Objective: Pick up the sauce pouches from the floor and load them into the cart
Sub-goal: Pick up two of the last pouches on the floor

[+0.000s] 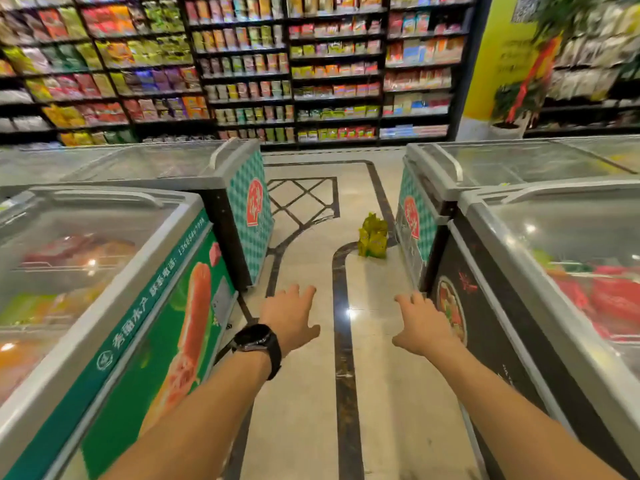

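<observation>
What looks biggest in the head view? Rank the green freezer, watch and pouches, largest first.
1. Green freezer, by far the largest.
2. Watch and pouches: they look much alike in size. The watch is far nearer the camera, so I leave these two unranked.

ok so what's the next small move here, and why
Probably walk forward along the aisle toward the yellow-green pouches, heaped on the floor by the checked freezer on the right. The left hand and right hand are both open and empty, and the pouches lie well beyond their reach.
</observation>
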Motion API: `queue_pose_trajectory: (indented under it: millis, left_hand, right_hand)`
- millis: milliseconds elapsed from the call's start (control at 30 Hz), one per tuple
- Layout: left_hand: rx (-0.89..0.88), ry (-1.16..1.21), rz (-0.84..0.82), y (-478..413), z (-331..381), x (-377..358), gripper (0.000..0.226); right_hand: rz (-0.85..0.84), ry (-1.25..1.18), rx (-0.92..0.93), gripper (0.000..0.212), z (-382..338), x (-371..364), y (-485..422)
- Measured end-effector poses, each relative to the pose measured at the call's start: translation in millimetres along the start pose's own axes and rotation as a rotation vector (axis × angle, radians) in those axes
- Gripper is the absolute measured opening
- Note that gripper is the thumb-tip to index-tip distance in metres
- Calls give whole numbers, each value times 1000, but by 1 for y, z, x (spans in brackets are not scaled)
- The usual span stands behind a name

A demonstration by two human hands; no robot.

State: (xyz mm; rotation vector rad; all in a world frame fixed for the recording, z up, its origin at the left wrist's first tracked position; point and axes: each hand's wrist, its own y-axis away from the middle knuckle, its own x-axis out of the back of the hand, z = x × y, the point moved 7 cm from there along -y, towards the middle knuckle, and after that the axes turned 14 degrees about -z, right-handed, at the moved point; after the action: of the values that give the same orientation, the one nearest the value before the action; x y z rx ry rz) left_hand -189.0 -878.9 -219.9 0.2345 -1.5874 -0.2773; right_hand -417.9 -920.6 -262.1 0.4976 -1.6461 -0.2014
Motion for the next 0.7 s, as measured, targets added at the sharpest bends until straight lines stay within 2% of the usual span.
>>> queue_pose_trajectory:
  millis: [267, 700]
  left_hand:
    - [-84, 42, 8, -102, -7, 9, 72]
    - [4, 63, -40, -334, -23, 70, 69]
  right_hand:
    - [-13, -59, -57, 80, 4, 22, -74]
    - [-75, -70, -53, 76, 60, 116, -301]
